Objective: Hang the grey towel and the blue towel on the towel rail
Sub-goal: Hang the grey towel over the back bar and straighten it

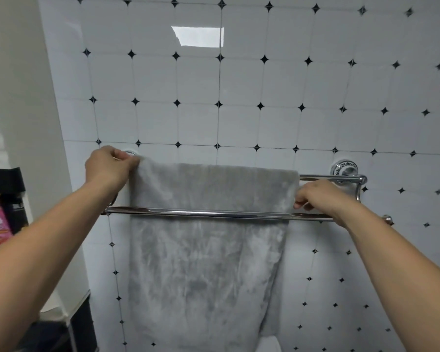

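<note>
Towel, grey (208, 250), draped over rear bar of towel rail (214, 214), left hand (108, 165) pinching its left corner, right hand (315, 195) pinching its right edge.

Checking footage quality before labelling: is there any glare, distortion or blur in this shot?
Head view: a bright rectangular reflection glares on the glossy wall tiles; wide-angle distortion bows the grout lines; highlights streak the front rail; the grey towel, left hand and right hand look sharp.

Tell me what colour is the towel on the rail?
The towel is plain light grey, seen in the head view.
</note>
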### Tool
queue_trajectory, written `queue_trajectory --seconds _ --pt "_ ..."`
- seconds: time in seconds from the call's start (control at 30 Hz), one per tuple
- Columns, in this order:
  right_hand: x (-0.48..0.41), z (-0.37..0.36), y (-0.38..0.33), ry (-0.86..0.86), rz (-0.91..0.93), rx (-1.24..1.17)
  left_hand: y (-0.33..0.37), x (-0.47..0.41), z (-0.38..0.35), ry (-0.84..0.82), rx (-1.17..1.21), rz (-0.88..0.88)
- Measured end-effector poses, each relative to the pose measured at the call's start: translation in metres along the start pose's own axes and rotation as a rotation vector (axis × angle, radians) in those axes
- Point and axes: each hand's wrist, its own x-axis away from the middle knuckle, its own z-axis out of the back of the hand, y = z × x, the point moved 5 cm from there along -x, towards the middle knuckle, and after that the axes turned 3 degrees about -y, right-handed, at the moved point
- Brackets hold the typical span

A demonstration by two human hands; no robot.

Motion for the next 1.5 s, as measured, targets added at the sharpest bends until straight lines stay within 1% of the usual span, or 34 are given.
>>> queue_trajectory --seconds 0.1,0.17,0.2,0.27,0.33,0.4,0.53,0.6,0.73,0.93,1.07,1.2,1.27,1.3,1.33,1.37,1.4,1.43,1.47,1.5 --pt "-0.001 -0.006 0.000 -0.037 -0.026 -0.154 0.005 -0.001 -0.007 -0.054 -0.042 -0.017" --pt "-0.004 -0.011 -0.002 -0.062 0.024 -0.145 0.008 -0.002 -0.007 -0.062 -0.068 -0.058" --pt "-0.006 -0.009 -0.002 -0.045 0.057 -0.141 0.010 -0.002 -0.005 -0.061 -0.067 -0.071" --pt "-0.011 0.004 0.000 0.056 0.085 -0.156 0.011 -0.006 0.000 -0.042 -0.048 -0.074" --pt "-0.017 0.021 0.002 0.151 0.090 -0.197 0.010 -0.007 0.001 -0.083 -0.065 -0.082" --pt "-0.022 0.027 0.002 0.183 0.109 -0.204 0.010 -0.005 -0.004 -0.137 -0.122 -0.110" --pt "-0.021 0.022 0.004 0.215 0.133 -0.150 0.010 -0.001 -0.005 -0.154 -0.206 -0.174" --pt "-0.016 0.020 0.007 0.188 0.127 -0.145 0.009 -0.002 -0.002 -0.160 -0.228 -0.197" --pt "-0.010 0.003 0.012 0.016 0.070 -0.122 0.011 -0.001 -0.003 -0.118 -0.249 -0.240" --pt "-0.011 0.010 0.018 0.040 0.038 -0.057 0.016 -0.005 -0.005 -0.080 -0.301 -0.302" --pt "-0.009 0.005 0.017 0.004 0.035 -0.045 0.019 -0.008 -0.010 -0.068 -0.361 -0.344" --pt "-0.002 0.005 0.007 -0.004 0.059 -0.054 0.031 0.000 -0.017 -0.058 -0.419 -0.497" --pt "0.002 0.011 0.000 0.070 0.109 -0.092 0.037 0.018 -0.010 0.029 -0.305 -0.592" --pt "0.005 0.015 0.000 0.163 0.165 -0.123 0.038 0.033 -0.002 0.105 -0.180 -0.654" --pt "0.012 0.022 0.003 0.314 0.223 -0.143 0.037 0.052 0.007 0.170 -0.043 -0.746" --pt "0.022 0.029 0.012 0.492 0.268 -0.141 0.027 0.074 0.014 0.191 0.055 -0.845" --pt "0.036 0.029 0.025 0.645 0.305 -0.129 0.010 0.097 0.017 0.149 0.098 -0.928" --pt "0.047 0.022 0.042 0.724 0.328 -0.133 -0.013 0.120 0.015 0.045 0.088 -0.977" --pt "0.055 0.010 0.063 0.729 0.324 -0.134 -0.042 0.139 0.010 -0.083 0.023 -0.976" --pt "0.060 -0.006 0.085 0.681 0.288 -0.110 -0.072 0.152 0.002 -0.186 -0.090 -0.917"
